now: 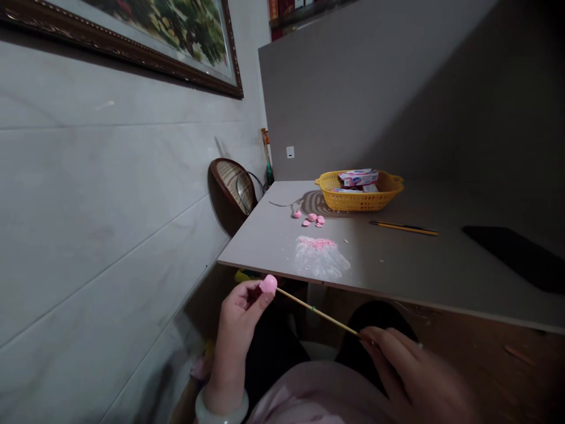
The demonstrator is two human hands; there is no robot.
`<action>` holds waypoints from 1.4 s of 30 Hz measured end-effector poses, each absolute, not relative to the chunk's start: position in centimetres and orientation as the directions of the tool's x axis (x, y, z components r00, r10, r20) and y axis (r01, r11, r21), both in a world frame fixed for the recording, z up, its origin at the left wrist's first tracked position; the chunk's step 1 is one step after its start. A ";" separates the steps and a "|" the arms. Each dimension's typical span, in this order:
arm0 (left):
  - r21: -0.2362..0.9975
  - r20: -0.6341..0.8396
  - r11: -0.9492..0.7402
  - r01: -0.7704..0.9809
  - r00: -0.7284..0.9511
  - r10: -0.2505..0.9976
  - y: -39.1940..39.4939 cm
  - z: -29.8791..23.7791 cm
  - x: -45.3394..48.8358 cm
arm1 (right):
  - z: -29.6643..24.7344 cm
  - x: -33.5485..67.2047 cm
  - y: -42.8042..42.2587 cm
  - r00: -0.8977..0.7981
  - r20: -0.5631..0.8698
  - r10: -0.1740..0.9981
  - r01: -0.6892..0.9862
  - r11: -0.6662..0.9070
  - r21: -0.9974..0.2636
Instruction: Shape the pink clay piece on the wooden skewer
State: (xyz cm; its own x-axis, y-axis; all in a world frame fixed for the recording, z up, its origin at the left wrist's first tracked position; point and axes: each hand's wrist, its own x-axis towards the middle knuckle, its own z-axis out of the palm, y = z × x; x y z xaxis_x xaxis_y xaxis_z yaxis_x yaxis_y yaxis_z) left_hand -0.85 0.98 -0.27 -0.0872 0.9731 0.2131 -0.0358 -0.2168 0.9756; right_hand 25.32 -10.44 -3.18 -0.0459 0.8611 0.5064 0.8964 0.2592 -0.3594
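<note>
One head-worn camera looks forward and down from above the person's lap, its frame rolled so the scene sits tilted. The left hand and right hand lie close below it, a grey laminate tabletop lies farther off, and a pale tiled wall fills the left.

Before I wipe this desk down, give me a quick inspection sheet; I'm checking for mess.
Surface: grey tabletop, with white powder and pink crumbs.
Job's things: left hand holds a pink ball on a bamboo stick; right hand holds the stick.
Clutter: pink pieces, yellow basket of boxes, slim yellow tool, black pad.
Grippers: nothing seen; bare hands only.
Cables: thin wire near the pink pieces.
Surroundings: framed picture, wall socket.
</note>
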 end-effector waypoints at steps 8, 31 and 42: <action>0.969 0.238 -0.238 0.060 -0.004 0.971 1.0 -0.4 -1.0 | -3.5 25.8 -7.1 -0.259 -0.290 0.921 0.279 -0.215 -0.936; 0.958 0.199 -0.181 0.223 -0.062 0.978 2.1 -1.8 -0.5 | -5.4 25.7 -6.0 -0.082 -0.117 0.990 0.508 -0.060 -0.859; 0.919 0.352 -0.356 0.170 0.051 0.935 2.3 -0.8 -1.3 | -6.2 26.0 -6.1 -0.248 -0.294 0.923 0.368 -0.191 -0.910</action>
